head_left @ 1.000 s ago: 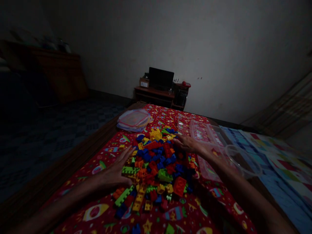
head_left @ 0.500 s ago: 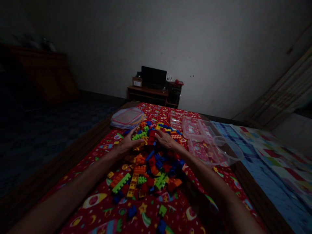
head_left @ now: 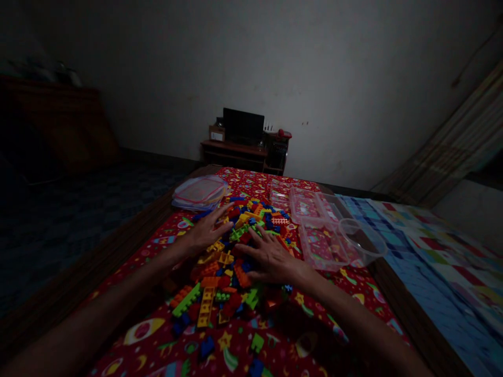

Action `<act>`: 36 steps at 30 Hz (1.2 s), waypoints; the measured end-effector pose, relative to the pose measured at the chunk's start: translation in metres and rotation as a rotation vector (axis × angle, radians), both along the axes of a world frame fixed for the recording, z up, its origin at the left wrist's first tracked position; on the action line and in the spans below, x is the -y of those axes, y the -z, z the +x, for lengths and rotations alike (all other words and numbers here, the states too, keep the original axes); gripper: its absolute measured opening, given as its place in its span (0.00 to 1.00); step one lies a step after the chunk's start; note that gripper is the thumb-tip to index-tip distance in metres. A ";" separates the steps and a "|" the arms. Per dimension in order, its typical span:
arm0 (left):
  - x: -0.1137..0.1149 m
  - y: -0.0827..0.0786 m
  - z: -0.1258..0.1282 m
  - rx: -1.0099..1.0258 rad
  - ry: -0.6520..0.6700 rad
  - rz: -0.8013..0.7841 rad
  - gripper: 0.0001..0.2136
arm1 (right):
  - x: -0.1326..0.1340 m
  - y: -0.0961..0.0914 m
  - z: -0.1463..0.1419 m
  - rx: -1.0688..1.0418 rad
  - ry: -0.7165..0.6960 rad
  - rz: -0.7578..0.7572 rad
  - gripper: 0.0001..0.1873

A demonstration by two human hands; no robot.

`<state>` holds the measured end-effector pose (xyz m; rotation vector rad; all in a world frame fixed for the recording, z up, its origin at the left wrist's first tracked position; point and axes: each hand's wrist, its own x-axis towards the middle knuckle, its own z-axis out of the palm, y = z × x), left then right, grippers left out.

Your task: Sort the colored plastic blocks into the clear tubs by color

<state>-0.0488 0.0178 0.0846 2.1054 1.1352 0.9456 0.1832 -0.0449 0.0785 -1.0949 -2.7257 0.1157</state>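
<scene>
A heap of coloured toy building bricks (head_left: 225, 257) lies on a red patterned cloth (head_left: 151, 293). My left hand (head_left: 208, 229) rests at the heap's left side, its fingers apart and pointing inward. Over the heap's right side, my right hand (head_left: 271, 256) lies with its fingers spread on the bricks. Neither hand shows a brick in its grasp. Nearer to me are a long green brick (head_left: 186, 300), a yellow brick (head_left: 206, 308) and a loose blue brick (head_left: 206, 346). The bricks under my right palm are hidden.
Clear plastic containers (head_left: 322, 246) stand to the right, one of them round (head_left: 379, 245). Stacked plastic lids (head_left: 198, 192) lie at the back left. Beyond the table, a dark monitor (head_left: 243, 125) stands on a small desk (head_left: 236, 149). A bed with a checked cover (head_left: 444, 251) is at right.
My right hand has left a red brick and moved nearer to me, its fingers now spread over the heap. Bricks have shifted in the middle. My left hand has moved slightly left.
</scene>
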 end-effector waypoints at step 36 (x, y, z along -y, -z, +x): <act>0.011 0.032 -0.014 -0.394 0.091 0.420 0.29 | -0.031 0.013 0.025 0.003 -0.050 0.288 0.19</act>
